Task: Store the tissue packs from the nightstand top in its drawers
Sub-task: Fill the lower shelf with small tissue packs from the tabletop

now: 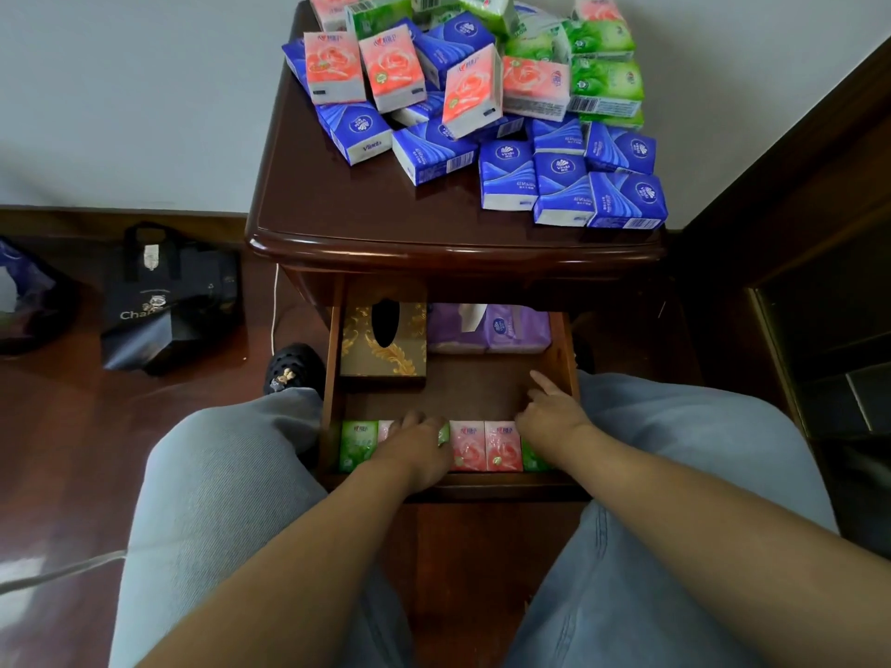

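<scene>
Head cam: drawer (561, 349) pulled out, my left hand (418, 445) lies palm-down, fingers curled over the row of pink and green packs (484, 446) along its front edge; can't tell if it's actually pinching one. My right hand (554, 412) rests loose at the row's right end, index finger out, holding nothing. Most tissue packs (482, 98) sit heaped on the nightstand top (337, 204); gold tissue box (383, 342) and purple pack (489, 330) sit at the drawer's back.

Pale plain wall (120, 89) above a dark wooden baseboard (120, 216); glossy reddish-brown wood floor (72, 450) with window glare; dark wooden furniture (819, 233) at right; black bag (168, 306) on the floor.
</scene>
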A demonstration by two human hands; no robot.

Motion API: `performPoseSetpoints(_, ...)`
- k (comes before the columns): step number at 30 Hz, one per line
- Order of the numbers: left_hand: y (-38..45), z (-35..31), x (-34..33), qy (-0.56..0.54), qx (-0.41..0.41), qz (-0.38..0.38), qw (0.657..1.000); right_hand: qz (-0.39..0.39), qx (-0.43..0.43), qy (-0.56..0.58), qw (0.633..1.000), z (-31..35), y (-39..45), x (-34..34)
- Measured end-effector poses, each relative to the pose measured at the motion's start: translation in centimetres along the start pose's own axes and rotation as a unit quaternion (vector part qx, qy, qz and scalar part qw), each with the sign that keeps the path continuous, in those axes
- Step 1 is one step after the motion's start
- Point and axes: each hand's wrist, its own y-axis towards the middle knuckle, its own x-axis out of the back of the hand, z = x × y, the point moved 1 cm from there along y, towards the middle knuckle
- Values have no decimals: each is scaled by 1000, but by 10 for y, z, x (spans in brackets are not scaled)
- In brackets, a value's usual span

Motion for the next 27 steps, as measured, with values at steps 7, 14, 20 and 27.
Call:
performPoseSetpoints(7, -5, -1, 6, 39, 37, -36, 998, -59, -11, 252, 966, 9, 0, 0)
performPoseSetpoints(14, -3, 1, 5, 70, 74, 15, 995, 20, -4, 375, 927, 25, 9, -8)
performPoseSetpoints(20, -9, 1, 11, 20, 65, -6, 998, -14, -30, 436, 899, 24, 5, 0)
performPoseSetpoints(27, -43, 2, 51, -252, -15, -251, 934, -276, -120, 681, 668, 9, -19, 31)
